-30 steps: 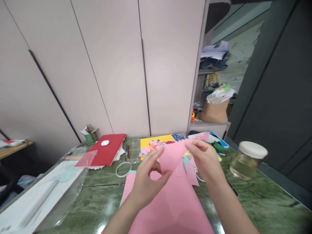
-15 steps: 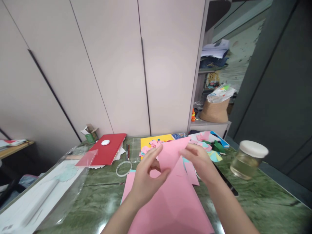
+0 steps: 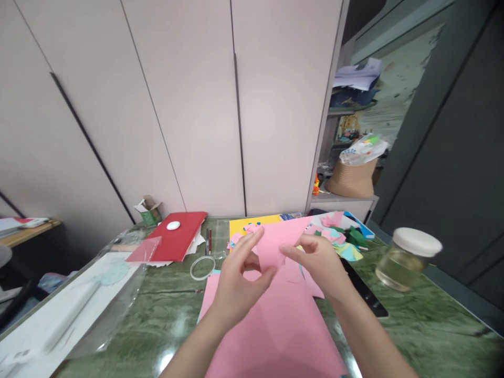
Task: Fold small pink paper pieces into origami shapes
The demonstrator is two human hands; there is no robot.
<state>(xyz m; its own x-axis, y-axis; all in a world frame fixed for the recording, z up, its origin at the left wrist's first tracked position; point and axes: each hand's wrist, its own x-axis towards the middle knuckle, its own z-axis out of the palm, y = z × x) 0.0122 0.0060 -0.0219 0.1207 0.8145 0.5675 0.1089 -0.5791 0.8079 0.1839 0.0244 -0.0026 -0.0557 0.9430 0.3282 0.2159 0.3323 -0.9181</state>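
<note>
A large pink paper sheet (image 3: 275,331) lies on the green marbled table (image 3: 425,331) in front of me, its far end lifted and folded into a flap (image 3: 281,239). My left hand (image 3: 236,286) pinches the flap's left side between thumb and fingers. From the right, my right hand (image 3: 321,265) pinches the same flap, so both hands are closed on the pink paper above the table.
A glass jar with a white lid (image 3: 407,260) stands at the right. A black phone (image 3: 364,294) lies by my right wrist. Coloured paper scraps (image 3: 338,239), yellow paper (image 3: 246,227), a tape ring (image 3: 202,268), a red folder (image 3: 171,242) and clear plastic wrap (image 3: 98,294) surround the sheet.
My right hand has slid left and down along the folded flap toward my left hand. The flap's tip is lower and narrower, and the black phone is now uncovered.
</note>
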